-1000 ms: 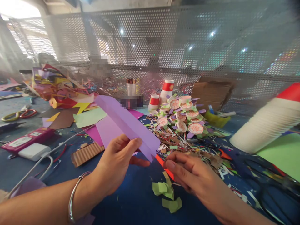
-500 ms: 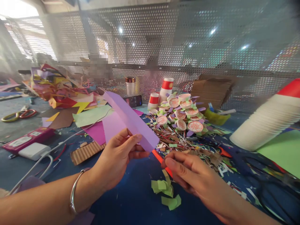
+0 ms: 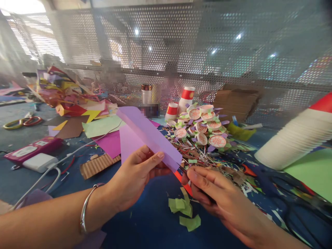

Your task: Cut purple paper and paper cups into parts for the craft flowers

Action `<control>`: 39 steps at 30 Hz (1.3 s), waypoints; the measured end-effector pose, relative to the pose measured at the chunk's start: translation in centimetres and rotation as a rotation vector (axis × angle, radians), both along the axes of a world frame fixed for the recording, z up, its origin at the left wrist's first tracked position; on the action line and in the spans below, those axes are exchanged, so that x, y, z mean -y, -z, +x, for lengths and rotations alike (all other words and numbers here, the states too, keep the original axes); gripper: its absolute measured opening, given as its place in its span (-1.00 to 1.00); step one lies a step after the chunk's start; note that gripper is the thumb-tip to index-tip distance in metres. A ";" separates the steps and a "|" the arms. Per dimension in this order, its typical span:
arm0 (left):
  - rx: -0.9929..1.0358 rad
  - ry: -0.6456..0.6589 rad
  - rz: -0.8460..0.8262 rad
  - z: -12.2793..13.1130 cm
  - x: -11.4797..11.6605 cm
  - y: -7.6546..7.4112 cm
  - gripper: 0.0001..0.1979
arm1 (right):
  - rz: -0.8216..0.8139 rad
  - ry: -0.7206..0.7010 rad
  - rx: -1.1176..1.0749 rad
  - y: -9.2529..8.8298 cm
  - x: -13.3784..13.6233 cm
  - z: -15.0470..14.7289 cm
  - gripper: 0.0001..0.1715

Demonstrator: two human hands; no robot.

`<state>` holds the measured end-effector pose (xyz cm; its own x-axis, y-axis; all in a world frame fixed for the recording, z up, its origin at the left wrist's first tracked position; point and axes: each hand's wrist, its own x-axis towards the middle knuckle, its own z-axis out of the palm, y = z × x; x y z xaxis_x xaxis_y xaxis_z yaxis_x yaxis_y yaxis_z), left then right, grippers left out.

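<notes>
My left hand pinches a folded sheet of purple paper between thumb and fingers, its long folded strip slanting down to the right. My right hand is closed around what look like scissors; a thin dark blade tip meets the paper's lower right corner, and an orange-red part shows just below. Their handles are hidden in my fingers. Under my hands, small green paper scraps lie on the dark blue table surface.
Beyond are a heap of decorated paper-cup bottoms, upright red-and-white cups and cut scraps. A leaning cup stack is at right. At left are a corrugated cardboard piece, a white cable, a charger and scissors.
My right hand and the scissors have come up to the purple paper's right end, where a small slit now shows. The paper has shifted slightly right and down. The view moved a little.
</notes>
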<state>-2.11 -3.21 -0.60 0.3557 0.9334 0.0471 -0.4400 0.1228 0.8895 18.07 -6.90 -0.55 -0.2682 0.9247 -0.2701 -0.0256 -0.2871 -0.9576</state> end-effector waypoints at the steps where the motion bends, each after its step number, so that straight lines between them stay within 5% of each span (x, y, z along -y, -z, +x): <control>1: 0.009 0.012 -0.006 0.0 0.0 0.0 -0.89 | -0.008 0.003 -0.008 0.0 0.0 0.0 -0.53; 24: 0.075 0.096 -0.071 0.3 0.0 0.0 -0.91 | -0.064 0.032 -0.077 -0.7 0.5 -0.3 -0.54; 39: -0.090 0.068 -0.060 0.1 -0.2 -0.4 -0.82 | -0.012 0.017 -0.003 -0.9 -0.1 -0.4 -0.51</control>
<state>-2.04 -3.05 -0.23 0.4184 0.9072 -0.0432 -0.3477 0.2039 0.9152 17.63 -6.84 0.33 -0.2529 0.9260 -0.2803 -0.0334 -0.2979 -0.9540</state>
